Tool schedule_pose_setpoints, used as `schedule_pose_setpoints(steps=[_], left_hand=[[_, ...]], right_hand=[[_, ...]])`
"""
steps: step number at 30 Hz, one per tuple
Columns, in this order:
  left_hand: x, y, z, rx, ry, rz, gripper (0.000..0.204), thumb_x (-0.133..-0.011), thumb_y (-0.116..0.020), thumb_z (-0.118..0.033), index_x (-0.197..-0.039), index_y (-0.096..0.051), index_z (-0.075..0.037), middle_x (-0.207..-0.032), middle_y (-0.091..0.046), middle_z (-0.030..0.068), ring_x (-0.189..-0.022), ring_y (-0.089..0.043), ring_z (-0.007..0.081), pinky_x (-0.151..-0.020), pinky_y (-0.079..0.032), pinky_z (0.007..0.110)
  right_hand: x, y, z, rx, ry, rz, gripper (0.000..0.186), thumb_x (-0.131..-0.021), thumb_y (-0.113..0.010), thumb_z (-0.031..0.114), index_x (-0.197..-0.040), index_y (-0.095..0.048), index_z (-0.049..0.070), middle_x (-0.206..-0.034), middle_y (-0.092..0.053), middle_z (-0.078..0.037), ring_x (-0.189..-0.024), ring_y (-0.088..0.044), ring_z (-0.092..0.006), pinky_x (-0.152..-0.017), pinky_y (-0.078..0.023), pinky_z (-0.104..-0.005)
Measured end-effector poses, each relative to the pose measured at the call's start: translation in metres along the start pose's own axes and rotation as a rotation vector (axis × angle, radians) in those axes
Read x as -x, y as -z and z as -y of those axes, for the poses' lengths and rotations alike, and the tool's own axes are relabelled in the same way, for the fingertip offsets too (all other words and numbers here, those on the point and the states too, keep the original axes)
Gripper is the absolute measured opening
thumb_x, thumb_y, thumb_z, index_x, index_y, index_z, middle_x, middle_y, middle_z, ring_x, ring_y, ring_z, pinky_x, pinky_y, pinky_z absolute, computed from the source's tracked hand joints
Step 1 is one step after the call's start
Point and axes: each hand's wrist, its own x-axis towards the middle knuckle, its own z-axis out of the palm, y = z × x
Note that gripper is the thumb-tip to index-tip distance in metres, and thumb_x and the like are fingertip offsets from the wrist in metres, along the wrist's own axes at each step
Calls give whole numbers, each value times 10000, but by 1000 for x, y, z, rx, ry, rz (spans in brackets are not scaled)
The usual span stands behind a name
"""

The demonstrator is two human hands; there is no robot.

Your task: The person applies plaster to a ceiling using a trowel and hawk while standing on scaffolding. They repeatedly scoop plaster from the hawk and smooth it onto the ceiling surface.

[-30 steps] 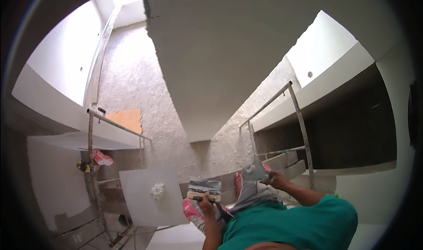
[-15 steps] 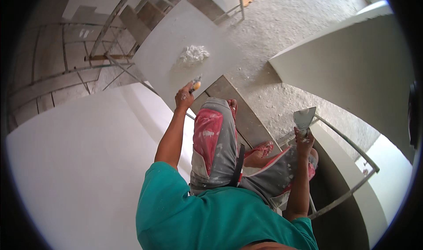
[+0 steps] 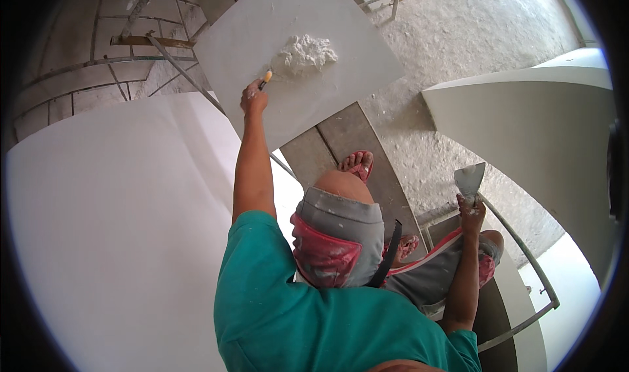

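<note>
My left hand is stretched forward, its fingers closed around a putty knife with a yellow-orange handle. The blade of that knife is hard to make out. It is over a pale board, close to the left side of a heap of wet white putty. On the right, my right hand grips a wide putty knife, its flat metal blade pointing up and away from me. Beside this hand is a metal rail, and my bent right knee is just below it.
Grey planks lie under my sandalled feet. A curved metal rail stands at the right, and scaffold bars at the far left. A smooth white surface fills the left side. Rough, dusty floor shows beyond, with a pale curved wall.
My left hand has reached farther forward and left over the board, toward the putty heap. The board and heap appear larger. My left knee has bent up; my right hand keeps its grip.
</note>
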Motion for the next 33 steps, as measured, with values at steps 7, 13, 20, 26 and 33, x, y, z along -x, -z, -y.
schedule_pose_setpoints(steps=[7,13,20,26,33], left_hand=[[22,-13,-9,-200,-249,256,449,-744,-512,-104,-1131,-616,-307,-1076,-624,119,-987,-593,324,-872,-469,397],[-36,27,-10,-122,-225,140,442,-751,-498,-85,-1140,-610,-263,-1093,-623,102,-1006,-589,299,-864,-474,394],[1,4,-5,-276,-410,303,437,-752,-509,-87,-1147,-605,-245,-1075,-627,118,-1007,-587,311,-862,-475,399],[-5,-22,15,43,-172,-18,450,-771,-474,-39,-1193,-558,-171,-1195,-561,133,-1080,-529,342,-899,-425,443],[113,-78,-16,-69,-600,-14,449,-753,-515,-22,-1186,-557,-135,-1204,-557,127,-1083,-499,375,-935,-370,494]], right_hand=[[-10,-6,-1,-33,14,25,131,-808,-647,144,-828,-614,19,-601,-553,15,-507,-473,-55,-459,-360,-219],[-10,-10,11,-34,48,66,143,-809,-644,149,-836,-613,12,-612,-557,10,-512,-473,-54,-462,-361,-220],[-15,-14,16,-14,50,84,146,-810,-637,148,-847,-620,8,-611,-557,8,-515,-481,-57,-467,-371,-221],[-18,-19,14,0,6,89,155,-801,-654,149,-848,-619,5,-608,-550,2,-511,-479,-65,-470,-383,-227],[-23,-19,5,-52,35,85,153,-798,-662,153,-843,-615,14,-628,-554,6,-528,-484,-66,-482,-387,-233]])
